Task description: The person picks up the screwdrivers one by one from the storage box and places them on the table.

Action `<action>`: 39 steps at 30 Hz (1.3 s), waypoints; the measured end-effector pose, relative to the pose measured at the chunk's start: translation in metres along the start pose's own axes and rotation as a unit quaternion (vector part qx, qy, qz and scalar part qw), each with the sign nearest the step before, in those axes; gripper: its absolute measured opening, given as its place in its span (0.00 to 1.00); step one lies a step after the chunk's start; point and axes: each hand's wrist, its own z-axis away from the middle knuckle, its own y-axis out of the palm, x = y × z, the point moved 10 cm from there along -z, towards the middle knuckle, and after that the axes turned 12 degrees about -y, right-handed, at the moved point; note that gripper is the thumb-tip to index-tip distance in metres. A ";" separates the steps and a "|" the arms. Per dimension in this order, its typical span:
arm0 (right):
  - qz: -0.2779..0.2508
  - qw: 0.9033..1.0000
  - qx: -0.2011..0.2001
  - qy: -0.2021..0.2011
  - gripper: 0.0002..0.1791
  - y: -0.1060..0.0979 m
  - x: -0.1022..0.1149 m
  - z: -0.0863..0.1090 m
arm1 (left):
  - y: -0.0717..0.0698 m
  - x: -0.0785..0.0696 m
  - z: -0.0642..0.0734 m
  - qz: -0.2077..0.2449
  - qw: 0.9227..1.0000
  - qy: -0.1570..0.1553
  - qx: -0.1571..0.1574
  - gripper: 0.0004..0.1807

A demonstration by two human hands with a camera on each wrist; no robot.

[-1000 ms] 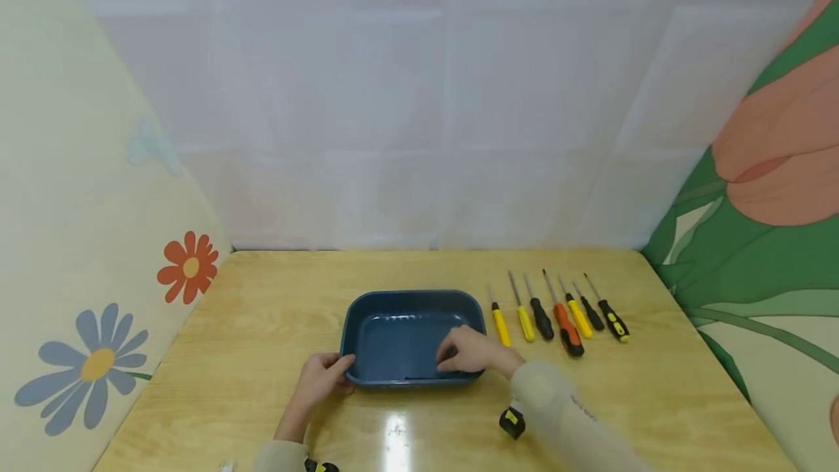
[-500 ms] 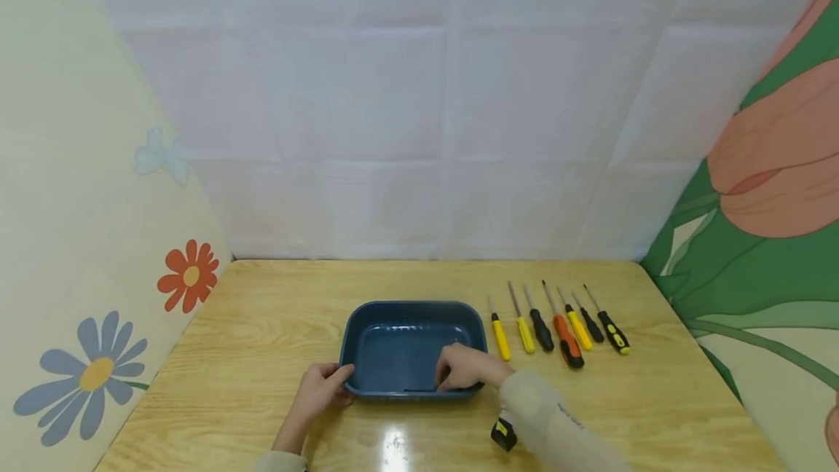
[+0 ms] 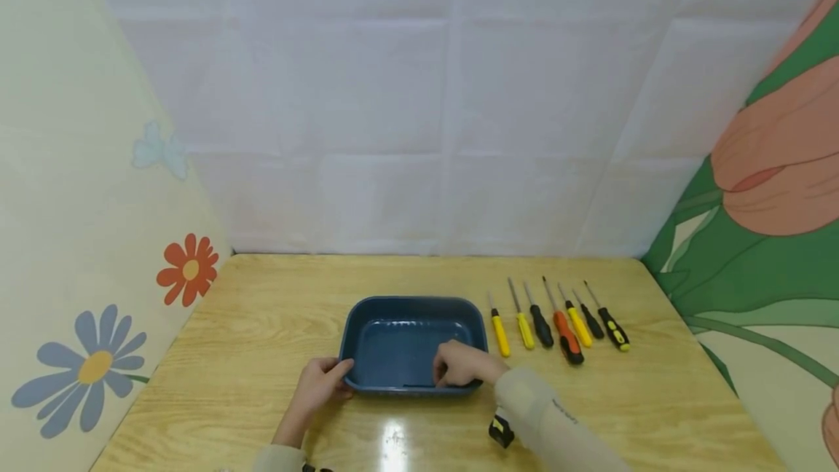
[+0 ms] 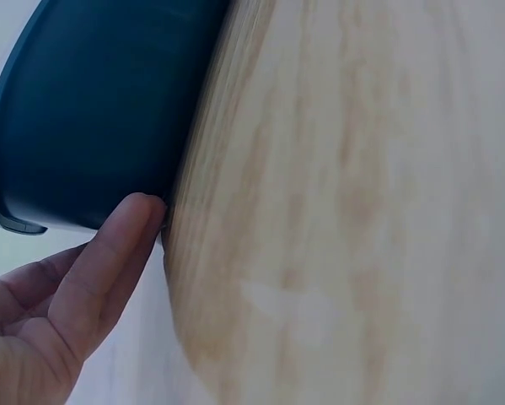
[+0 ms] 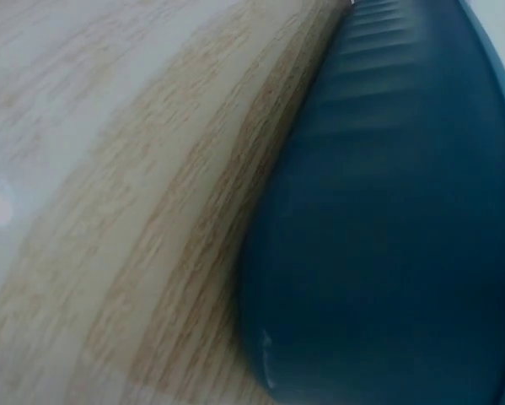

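Note:
A dark blue rectangular basin stands on the wooden table. My left hand grips its left front corner, thumb over the rim. In the left wrist view the fingers of that hand lie against the basin's outer wall. My right hand reaches down inside, at the front right, with curled fingers. A thin dark rod lies along the inner front wall, its right end at those fingertips, which seem to pinch it. The front rim partly hides them. The right wrist view shows only the basin's outer wall and table.
Right of the basin lies a row of several screwdrivers, among them a yellow one nearest it and a large orange-and-black one. White cloth hangs behind the table, with flower-printed panels at both sides.
My right hand has sunk slightly and moved a little left inside the basin, its fingers more curled downward. The left hand keeps its hold on the corner. The head view has shifted slightly.

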 end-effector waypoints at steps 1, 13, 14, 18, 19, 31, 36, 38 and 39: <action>0.004 1.000 -0.001 -0.002 0.05 0.000 0.001 0.000 | 0.000 0.000 0.000 0.000 1.000 -0.002 -0.001 0.20; 0.044 0.999 -0.021 -0.008 0.08 -0.001 -0.002 -0.005 | 0.000 -0.001 0.000 -0.011 1.000 -0.005 0.002 0.20; 0.046 0.999 -0.022 -0.009 0.08 -0.001 -0.003 -0.005 | 0.000 -0.001 0.000 -0.010 1.000 -0.005 0.002 0.20; 0.049 0.998 -0.029 -0.010 0.09 -0.002 -0.003 -0.006 | 0.000 -0.002 -0.001 -0.012 1.000 -0.003 -0.003 0.19; 0.049 0.998 -0.031 -0.012 0.09 -0.002 -0.003 -0.006 | 0.000 -0.002 -0.001 -0.014 1.000 -0.002 -0.004 0.19; 0.064 0.997 -0.041 -0.009 0.13 -0.005 -0.002 -0.006 | 0.002 -0.013 0.009 -0.015 1.000 0.003 0.003 0.18; 0.058 0.997 -0.047 -0.002 0.09 -0.005 -0.006 -0.007 | 0.001 -0.004 0.002 -0.015 1.000 0.008 0.000 0.19; 0.056 0.997 -0.048 -0.004 0.08 -0.004 -0.006 -0.007 | 0.001 -0.004 0.002 -0.014 1.000 0.010 0.000 0.19; 0.053 0.997 -0.049 -0.005 0.07 -0.004 -0.005 -0.006 | 0.001 -0.004 0.002 -0.014 1.000 0.011 0.001 0.19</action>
